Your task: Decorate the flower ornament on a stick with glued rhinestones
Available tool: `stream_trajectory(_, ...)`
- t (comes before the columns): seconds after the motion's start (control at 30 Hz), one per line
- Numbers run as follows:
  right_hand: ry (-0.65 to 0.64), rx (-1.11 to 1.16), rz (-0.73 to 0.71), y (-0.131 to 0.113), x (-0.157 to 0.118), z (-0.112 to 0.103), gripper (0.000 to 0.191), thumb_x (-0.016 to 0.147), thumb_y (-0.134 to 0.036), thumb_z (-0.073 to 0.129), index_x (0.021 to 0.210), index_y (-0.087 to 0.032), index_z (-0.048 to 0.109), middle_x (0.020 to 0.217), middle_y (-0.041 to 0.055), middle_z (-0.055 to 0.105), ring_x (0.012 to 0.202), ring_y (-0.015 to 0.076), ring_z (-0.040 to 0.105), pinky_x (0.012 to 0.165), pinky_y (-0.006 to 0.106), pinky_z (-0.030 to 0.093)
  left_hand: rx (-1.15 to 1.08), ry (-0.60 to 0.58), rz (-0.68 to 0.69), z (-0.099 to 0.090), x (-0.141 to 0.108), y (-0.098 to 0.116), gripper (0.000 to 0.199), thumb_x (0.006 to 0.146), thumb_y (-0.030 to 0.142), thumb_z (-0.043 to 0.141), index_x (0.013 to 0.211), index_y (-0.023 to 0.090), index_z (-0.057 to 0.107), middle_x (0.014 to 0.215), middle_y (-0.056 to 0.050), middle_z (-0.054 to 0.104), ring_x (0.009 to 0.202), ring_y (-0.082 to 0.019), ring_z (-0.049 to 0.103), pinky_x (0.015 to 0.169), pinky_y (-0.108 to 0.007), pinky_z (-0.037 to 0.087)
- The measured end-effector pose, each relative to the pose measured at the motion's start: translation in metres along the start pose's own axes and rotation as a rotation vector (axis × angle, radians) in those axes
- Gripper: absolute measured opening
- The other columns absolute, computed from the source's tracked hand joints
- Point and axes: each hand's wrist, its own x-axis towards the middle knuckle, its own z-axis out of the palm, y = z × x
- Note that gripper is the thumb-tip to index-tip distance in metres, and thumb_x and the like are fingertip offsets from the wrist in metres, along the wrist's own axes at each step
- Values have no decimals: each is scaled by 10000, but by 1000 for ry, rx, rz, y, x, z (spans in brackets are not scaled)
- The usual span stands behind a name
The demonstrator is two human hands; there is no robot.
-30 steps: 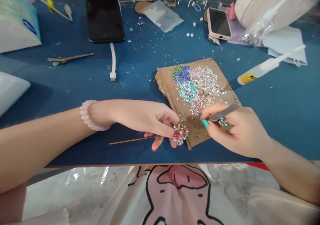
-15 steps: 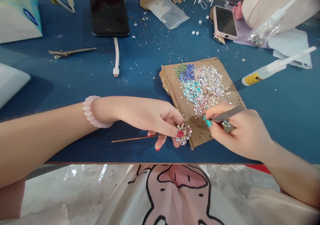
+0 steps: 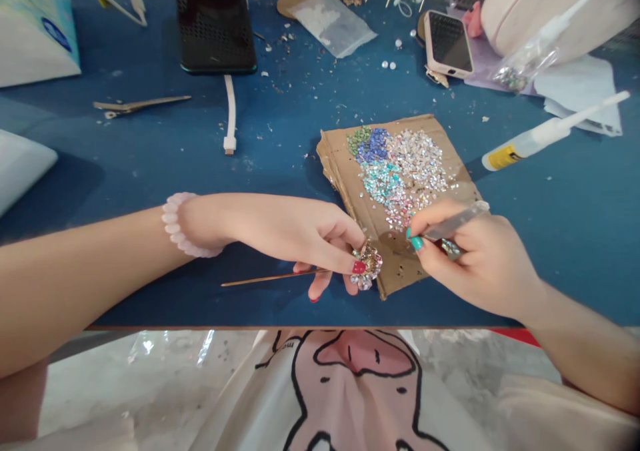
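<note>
Between its thumb and fingers, my left hand [image 3: 320, 241] pinches a round ornament [image 3: 368, 267] covered in sparkling rhinestones. A thin wooden stick [image 3: 270, 279] reaches out leftward from under that hand; whether it joins the ornament is hidden. Closed around a pair of metal tweezers [image 3: 457, 221], my right hand [image 3: 487, 261] is over the right part of a cardboard piece [image 3: 400, 254]. The tweezers' tips are covered by the fingertips. Loose rhinestones [image 3: 417, 161] lie on the cardboard in green, blue, turquoise, pink and clear patches.
A glue bottle [image 3: 525, 144] with a long nozzle lies right of the cardboard. Farther back are a black device [image 3: 216, 24] with a white cable, a phone [image 3: 449, 44] and a plastic bag [image 3: 333, 24]. A metal hair clip [image 3: 143, 105] rests at left, near a tissue box [image 3: 37, 31].
The tweezers have turned slightly in my right hand and now catch more light. My left hand keeps its hold on the ornament. The whole view has shifted a little.
</note>
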Motion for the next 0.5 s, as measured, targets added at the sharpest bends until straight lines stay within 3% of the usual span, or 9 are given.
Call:
stream_trajectory(0.2,-30,1,-8,-1,-1,0,174,765,-99,505,839,-252,541,608,-61,565,427,77,433,447,227,319,-8,5,-6,0,0,1,206,934,146,435,965,116,637,878,30,645,547,-17,603,435,-94,377)
stream_trajectory(0.5,-2,-33,-8,0,-2,2,172,786,-124,492,864,-270,539,637,-55,590,451,99,480,470,242,338,1,13,-12,0,0,1,213,943,176,439,964,118,642,876,21,651,548,-24,602,439,-102,375)
